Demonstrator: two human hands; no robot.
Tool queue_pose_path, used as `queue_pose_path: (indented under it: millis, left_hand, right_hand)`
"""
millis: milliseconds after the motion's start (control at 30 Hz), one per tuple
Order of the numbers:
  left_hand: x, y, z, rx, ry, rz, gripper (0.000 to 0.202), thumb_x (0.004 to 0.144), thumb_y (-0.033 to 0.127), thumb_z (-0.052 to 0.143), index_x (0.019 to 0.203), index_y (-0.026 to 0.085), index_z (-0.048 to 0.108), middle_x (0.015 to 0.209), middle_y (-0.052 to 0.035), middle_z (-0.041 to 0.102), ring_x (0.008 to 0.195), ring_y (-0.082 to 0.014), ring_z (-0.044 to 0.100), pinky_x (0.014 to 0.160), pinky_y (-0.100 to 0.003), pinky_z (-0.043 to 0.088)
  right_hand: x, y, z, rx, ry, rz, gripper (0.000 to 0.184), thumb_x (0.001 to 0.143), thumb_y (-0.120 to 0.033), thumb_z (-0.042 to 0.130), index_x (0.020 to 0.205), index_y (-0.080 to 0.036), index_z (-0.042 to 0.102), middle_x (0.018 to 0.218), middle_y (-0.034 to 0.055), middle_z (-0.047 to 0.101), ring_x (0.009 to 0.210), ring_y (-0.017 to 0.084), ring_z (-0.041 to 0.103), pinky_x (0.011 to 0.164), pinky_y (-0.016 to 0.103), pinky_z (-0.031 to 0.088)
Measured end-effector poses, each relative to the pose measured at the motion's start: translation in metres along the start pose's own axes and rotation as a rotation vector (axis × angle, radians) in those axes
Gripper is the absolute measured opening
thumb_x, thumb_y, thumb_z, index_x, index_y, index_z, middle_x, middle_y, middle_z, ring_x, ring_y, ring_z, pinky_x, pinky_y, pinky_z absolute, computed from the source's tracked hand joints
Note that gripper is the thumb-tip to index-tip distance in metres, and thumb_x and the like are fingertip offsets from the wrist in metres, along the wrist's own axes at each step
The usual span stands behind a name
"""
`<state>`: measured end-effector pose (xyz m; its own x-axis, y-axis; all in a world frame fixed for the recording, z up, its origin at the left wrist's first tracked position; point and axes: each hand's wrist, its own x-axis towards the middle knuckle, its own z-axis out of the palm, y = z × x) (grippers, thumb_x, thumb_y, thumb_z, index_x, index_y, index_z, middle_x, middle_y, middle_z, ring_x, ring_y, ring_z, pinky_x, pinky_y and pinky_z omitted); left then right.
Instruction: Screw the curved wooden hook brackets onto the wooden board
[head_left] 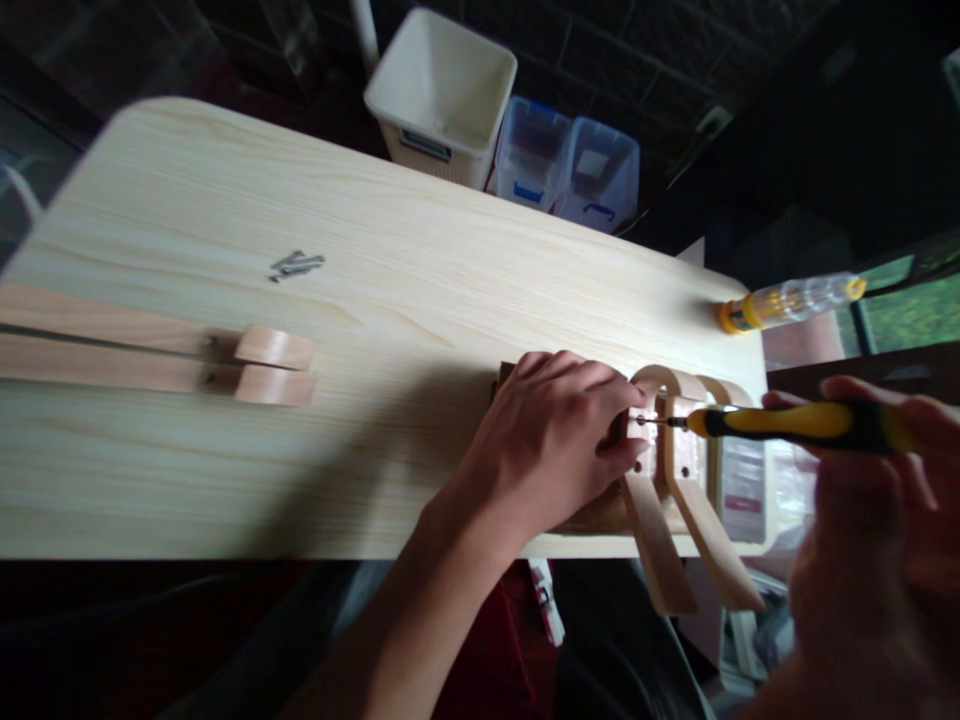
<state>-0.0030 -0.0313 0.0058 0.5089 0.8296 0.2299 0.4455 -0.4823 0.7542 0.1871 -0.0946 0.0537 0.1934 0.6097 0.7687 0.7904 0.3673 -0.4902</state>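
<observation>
My right hand (855, 510), partly blurred, grips a yellow-and-black screwdriver (795, 422) held almost level. Its thin shaft points left, with the tip at a screw (640, 420) in the nearer of two bent wooden hooks (656, 560). Curled over a brown board beside them, my left hand (551, 430) has its thumb and forefinger closed around that hook's edge by the screw. A second wooden hook (709, 540) stands alongside, with a dark hole in its face. The lower ends of both hooks jut past the table's front edge.
Loose screws (296, 265) lie on the pale wooden table (420, 270). Two more bent wooden pieces (150, 350) rest at the left. A clear-and-yellow tube (795, 300) is at the far right corner. A white bin (442, 90) and clear plastic boxes (600, 170) stand behind the table.
</observation>
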Motion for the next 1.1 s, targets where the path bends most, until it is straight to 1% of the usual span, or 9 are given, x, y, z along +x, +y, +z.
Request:
queue_pose_path:
  millis: [133, 267, 367, 467, 600, 733, 833, 900, 1100]
  left_hand:
    - [0.0, 0.0, 0.0, 0.0, 0.006, 0.005, 0.02, 0.095, 0.03, 0.079, 0.114, 0.028, 0.075, 0.121, 0.0006, 0.081, 0.116, -0.0244, 0.071, 0.103, -0.044, 0.048]
    - [0.0, 0.0, 0.0, 0.005, 0.006, 0.003, 0.018, 0.096, 0.03, 0.079, 0.114, 0.027, 0.075, 0.12, 0.0007, 0.081, 0.116, -0.0241, 0.071, 0.103, -0.043, 0.047]
    - [0.0, 0.0, 0.0, 0.006, 0.0, 0.002, 0.021, 0.095, 0.03, 0.08, 0.116, 0.028, 0.075, 0.121, 0.001, 0.081, 0.116, -0.0243, 0.071, 0.103, -0.044, 0.047]
    - [0.0, 0.0, 0.0, 0.004, -0.002, -0.002, 0.022, 0.095, 0.03, 0.081, 0.115, 0.028, 0.075, 0.121, 0.001, 0.081, 0.116, -0.0245, 0.071, 0.103, -0.044, 0.047]
    - [0.001, 0.0, 0.0, -0.007, -0.006, 0.001, 0.022, 0.095, 0.03, 0.08, 0.115, 0.027, 0.075, 0.121, 0.0009, 0.081, 0.117, -0.0247, 0.071, 0.104, -0.044, 0.046]
    - [0.001, 0.0, 0.0, -0.009, -0.005, -0.001, 0.021, 0.095, 0.028, 0.079, 0.115, 0.027, 0.076, 0.12, 0.0012, 0.081, 0.117, -0.0244, 0.071, 0.103, -0.044, 0.046]
    - [0.001, 0.001, 0.0, -0.008, -0.002, -0.004, 0.021, 0.095, 0.03, 0.079, 0.116, 0.026, 0.076, 0.121, 0.0011, 0.081, 0.117, -0.0247, 0.07, 0.103, -0.044, 0.046]
    - [0.001, 0.001, 0.001, -0.007, 0.001, -0.005, 0.022, 0.095, 0.031, 0.08, 0.116, 0.027, 0.076, 0.122, 0.0014, 0.081, 0.117, -0.0248, 0.07, 0.104, -0.044, 0.046]
    - [0.001, 0.001, 0.0, -0.014, -0.008, -0.012, 0.022, 0.095, 0.032, 0.08, 0.115, 0.028, 0.076, 0.122, 0.0017, 0.081, 0.118, -0.0244, 0.07, 0.104, -0.044, 0.046]
  right_hand:
    - [0.002, 0.005, 0.002, 0.032, 0.038, -0.034, 0.057, 0.068, -0.006, 0.086, 0.117, -0.034, 0.087, 0.108, -0.0012, 0.087, 0.085, 0.03, 0.084, 0.071, 0.049, 0.076]
    - [0.0, -0.002, 0.006, -0.007, 0.066, 0.045, 0.051, 0.072, -0.005, 0.083, 0.115, -0.031, 0.087, 0.109, 0.0038, 0.087, 0.092, 0.034, 0.085, 0.071, 0.053, 0.075]
    - [-0.002, 0.001, 0.002, -0.046, 0.06, 0.015, 0.052, 0.072, -0.006, 0.086, 0.116, -0.032, 0.087, 0.112, 0.0057, 0.087, 0.091, 0.034, 0.085, 0.067, 0.052, 0.074]
    - [-0.004, 0.015, -0.009, -0.074, -0.002, 0.0, 0.055, 0.072, -0.011, 0.091, 0.121, -0.034, 0.084, 0.117, 0.006, 0.084, 0.092, 0.032, 0.085, 0.075, 0.052, 0.074]
    - [-0.003, 0.029, -0.016, -0.043, -0.017, -0.033, 0.07, 0.068, -0.012, 0.097, 0.13, -0.039, 0.08, 0.095, -0.0006, 0.083, 0.095, 0.028, 0.085, 0.083, 0.046, 0.075]
    - [0.003, 0.02, -0.005, 0.051, -0.008, -0.127, 0.054, 0.073, -0.011, 0.092, 0.123, -0.03, 0.084, 0.106, 0.0033, 0.086, 0.092, 0.027, 0.085, 0.08, 0.044, 0.075]
    - [0.004, 0.008, 0.0, 0.139, -0.03, -0.162, 0.057, 0.075, -0.007, 0.088, 0.127, -0.029, 0.083, 0.11, 0.0031, 0.084, 0.098, 0.027, 0.085, 0.087, 0.043, 0.075]
    - [0.002, 0.003, -0.003, 0.083, -0.12, 0.005, 0.071, 0.073, 0.002, 0.086, 0.136, -0.03, 0.078, 0.11, 0.0023, 0.082, 0.104, 0.024, 0.083, 0.097, 0.043, 0.073]
    - [-0.005, 0.006, -0.009, 0.004, 0.002, 0.007, 0.066, 0.061, -0.003, 0.095, 0.124, -0.02, 0.082, 0.108, 0.0047, 0.075, 0.092, 0.024, 0.081, 0.092, 0.046, 0.074]
